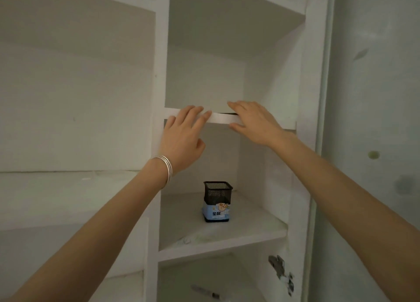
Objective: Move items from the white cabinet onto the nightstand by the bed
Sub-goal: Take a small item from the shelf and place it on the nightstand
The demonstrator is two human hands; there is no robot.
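The white cabinet [162, 51] fills the view with open shelves. My left hand [181, 135], with silver bangles on the wrist, lies on the front edge of a high shelf [221, 118], fingers spread and holding nothing. My right hand [254, 122] reaches onto the same shelf, fingers stretched flat on top and thumb in front of the edge. A thin dark flat item [225, 113] shows as a sliver between the two hands, partly under the right fingers. One shelf lower stands a black mesh pen holder [217, 201] with a blue label.
A pen-like object [206, 291] lies on the shelf below the pen holder. A small white round piece [186, 241] sits near the front of the pen holder's shelf. A worn metal hinge [280, 272] sticks out of the right cabinet side. A pale wall [375, 97] borders the cabinet on the right.
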